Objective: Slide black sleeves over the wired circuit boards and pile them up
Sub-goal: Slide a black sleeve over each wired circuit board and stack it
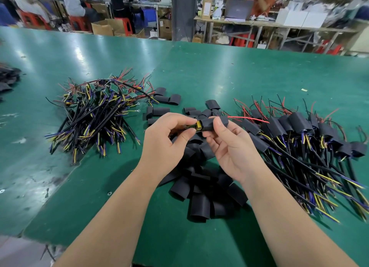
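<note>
Mid-assembly above the table: the left hand (167, 139) is pinching the wired circuit board (198, 125) at its yellow-component end, while the right hand (229, 147), thumb and curled fingers closed, is gripping the black sleeve (216, 123) half over it, a red wire (249, 118) protruding. Loose sleeves (199, 197) are lying beneath, bare boards (95, 111) left, the finished pile (299, 131) right. Risk: the component snagging the sleeve mouth, buckling it

Your green table (219, 71) carries three heaps. To your left lies a tangle of bare wired circuit boards (95, 115), wires splayed toward you. In the middle, loose black sleeves (199, 197) are scattered, thickest near you. To your right, sleeved boards (299, 139) lie piled, cables fanning toward the near edge. At the far left edge sits a dark heap (8, 79), possibly more sleeves; it's blurred.
</note>
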A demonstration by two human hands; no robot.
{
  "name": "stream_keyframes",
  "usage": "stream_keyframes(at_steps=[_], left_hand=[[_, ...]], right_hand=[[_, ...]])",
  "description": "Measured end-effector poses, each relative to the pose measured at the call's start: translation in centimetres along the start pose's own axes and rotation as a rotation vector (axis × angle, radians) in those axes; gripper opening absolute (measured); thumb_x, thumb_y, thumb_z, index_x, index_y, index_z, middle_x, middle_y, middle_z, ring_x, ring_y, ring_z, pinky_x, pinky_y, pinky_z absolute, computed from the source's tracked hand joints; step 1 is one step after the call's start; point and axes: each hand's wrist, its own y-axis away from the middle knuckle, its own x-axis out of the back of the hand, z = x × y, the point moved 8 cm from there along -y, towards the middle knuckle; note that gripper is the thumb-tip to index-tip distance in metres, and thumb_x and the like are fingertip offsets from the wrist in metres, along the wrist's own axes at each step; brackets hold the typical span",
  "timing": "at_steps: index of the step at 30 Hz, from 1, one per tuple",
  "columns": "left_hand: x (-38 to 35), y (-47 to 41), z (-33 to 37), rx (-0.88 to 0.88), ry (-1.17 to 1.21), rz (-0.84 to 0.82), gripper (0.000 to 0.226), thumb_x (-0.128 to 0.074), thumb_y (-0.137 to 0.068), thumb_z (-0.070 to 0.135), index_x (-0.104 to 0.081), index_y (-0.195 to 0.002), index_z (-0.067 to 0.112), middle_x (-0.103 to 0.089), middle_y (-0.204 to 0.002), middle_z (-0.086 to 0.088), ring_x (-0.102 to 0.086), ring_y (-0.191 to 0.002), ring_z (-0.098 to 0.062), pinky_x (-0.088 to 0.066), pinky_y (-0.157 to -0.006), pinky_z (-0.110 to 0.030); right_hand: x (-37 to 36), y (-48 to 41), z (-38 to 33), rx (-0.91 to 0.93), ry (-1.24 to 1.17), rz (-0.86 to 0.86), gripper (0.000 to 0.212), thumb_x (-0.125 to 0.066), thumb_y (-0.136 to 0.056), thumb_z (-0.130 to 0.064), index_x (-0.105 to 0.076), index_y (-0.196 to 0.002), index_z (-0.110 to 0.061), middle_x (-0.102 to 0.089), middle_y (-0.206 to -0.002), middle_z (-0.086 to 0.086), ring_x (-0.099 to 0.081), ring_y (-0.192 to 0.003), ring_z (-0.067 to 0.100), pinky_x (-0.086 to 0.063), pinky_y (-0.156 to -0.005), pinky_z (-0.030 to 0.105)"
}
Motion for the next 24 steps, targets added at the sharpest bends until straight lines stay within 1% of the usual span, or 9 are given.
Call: stream_keyframes(at_steps=[3, 7, 11, 14, 16, 18, 22, 24], left_hand=[[0.0, 0.1, -0.2, 0.041, 0.014, -0.005, 0.024, -0.068, -0.082, 0.000, -0.068, -0.094, 0.021, -0.066, -0.092, 0.010, -0.063, -0.083, -0.003, -0.048, -0.077, -0.014], [0.0, 0.1, -0.1, 0.053, 0.018, 0.004, 0.024, -0.068, -0.083, 0.000, -0.068, -0.093, 0.021, -0.067, -0.091, 0.012, -0.063, -0.080, -0.003, -0.047, -0.076, -0.013], [0.0, 0.1, -0.1, 0.059, 0.020, -0.002, 0.024, -0.067, -0.083, -0.001, -0.067, -0.093, 0.021, -0.066, -0.090, 0.013, -0.063, -0.080, -0.001, -0.047, -0.077, -0.013], [-0.1, 0.1, 0.0, 0.044, -0.006, -0.022, 0.025, -0.066, -0.082, 0.000, -0.067, -0.093, 0.022, -0.066, -0.089, 0.014, -0.062, -0.079, -0.001, -0.046, -0.077, -0.012], [-0.2, 0.1, 0.1, 0.025, -0.029, -0.039, 0.024, -0.066, -0.082, -0.002, -0.068, -0.094, 0.020, -0.065, -0.089, 0.015, -0.061, -0.079, 0.002, -0.044, -0.076, -0.009], [-0.3, 0.1, 0.2, 0.010, -0.054, -0.053, 0.023, -0.066, -0.082, -0.003, -0.068, -0.094, 0.016, -0.065, -0.088, 0.013, -0.060, -0.078, 0.003, -0.043, -0.074, -0.007], [-0.5, 0.2, -0.1, 0.021, -0.089, -0.071, 0.022, -0.067, -0.081, -0.002, -0.069, -0.093, 0.016, -0.066, -0.086, 0.008, -0.058, -0.077, -0.003, -0.043, -0.073, -0.009], [-0.6, 0.3, 0.0, 0.026, -0.088, -0.059, 0.021, -0.067, -0.081, -0.004, -0.069, -0.093, 0.014, -0.065, -0.085, 0.010, -0.058, -0.076, 0.001, -0.041, -0.073, -0.007]], right_hand=[[0.1, 0.0, 0.2, -0.023, -0.023, 0.029, 0.008, -0.068, -0.074, -0.022, -0.074, -0.076, -0.016, -0.073, -0.080, 0.002, -0.068, -0.063, 0.008, -0.053, -0.058, 0.016], [0.5, 0.1, 0.6, -0.056, -0.107, 0.117, 0.008, -0.073, -0.068, -0.021, -0.070, -0.070, -0.015, -0.071, -0.075, 0.004, -0.068, -0.061, 0.011, -0.053, -0.055, 0.017], [0.6, 0.3, 0.8, -0.063, -0.111, 0.164, 0.019, -0.076, -0.065, -0.024, -0.067, -0.077, -0.011, -0.070, -0.073, 0.004, -0.068, -0.060, 0.010, -0.052, -0.053, 0.016], [0.5, 0.3, 0.7, -0.051, -0.061, 0.139, 0.009, -0.075, -0.066, -0.027, -0.073, -0.066, -0.018, -0.071, -0.074, 0.002, -0.067, -0.060, 0.008, -0.051, -0.053, 0.015], [0.3, 0.3, 0.7, -0.047, -0.028, 0.115, 0.010, -0.074, -0.068, -0.028, -0.075, -0.063, -0.020, -0.072, -0.075, 0.000, -0.067, -0.059, 0.007, -0.051, -0.053, 0.015], [0.3, 0.3, 1.0, -0.071, -0.028, 0.128, 0.012, -0.075, -0.067, -0.029, -0.076, -0.063, -0.018, -0.072, -0.075, 0.001, -0.067, -0.059, 0.008, -0.051, -0.053, 0.015], [0.9, 0.4, 1.8, -0.157, -0.024, 0.219, 0.020, -0.078, -0.062, -0.032, -0.077, -0.065, -0.013, -0.072, -0.076, 0.004, -0.066, -0.058, 0.010, -0.051, -0.050, 0.015], [1.2, 0.5, 1.9, -0.159, -0.049, 0.267, 0.027, -0.079, -0.059, -0.032, -0.075, -0.074, -0.009, -0.072, -0.075, 0.005, -0.065, -0.056, 0.010, -0.050, -0.048, 0.015]])
